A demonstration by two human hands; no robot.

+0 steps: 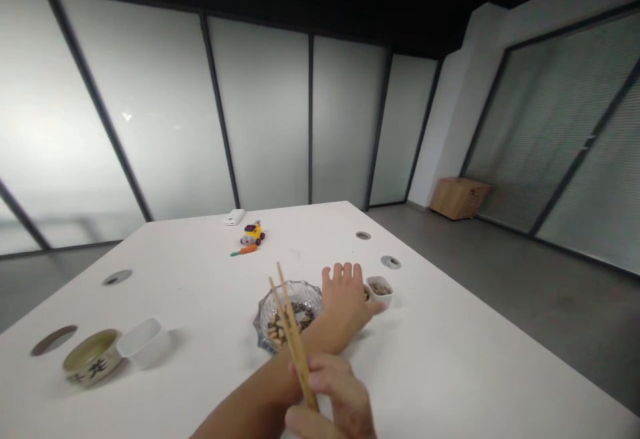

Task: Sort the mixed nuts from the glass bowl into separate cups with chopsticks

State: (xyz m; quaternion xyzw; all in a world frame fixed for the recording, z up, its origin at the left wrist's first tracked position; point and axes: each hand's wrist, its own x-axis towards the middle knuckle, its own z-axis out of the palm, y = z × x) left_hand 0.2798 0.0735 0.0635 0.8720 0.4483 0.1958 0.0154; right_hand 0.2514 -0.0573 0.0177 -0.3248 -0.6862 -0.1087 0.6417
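Observation:
My right hand (327, 396) is at the bottom centre, closed around a pair of wooden chopsticks (289, 322). Their tips point up and away over a glass bowl (265, 312) holding mixed nuts or beans. My left hand (346, 296) lies palm down on the white table (450, 359), just right of the glass bowl, fingers spread. Its thumb reaches toward a small white cup (380, 290) with dark pieces inside; I cannot tell whether they touch. The left forearm crosses in front of my right hand.
At the left stand a white square container (143, 340) and a glazed bowl with dark characters (93, 358). Farther back lie a yellow toy car (253, 233), a toy carrot (245, 250) and a white box (234, 216). Round cable holes dot the tabletop.

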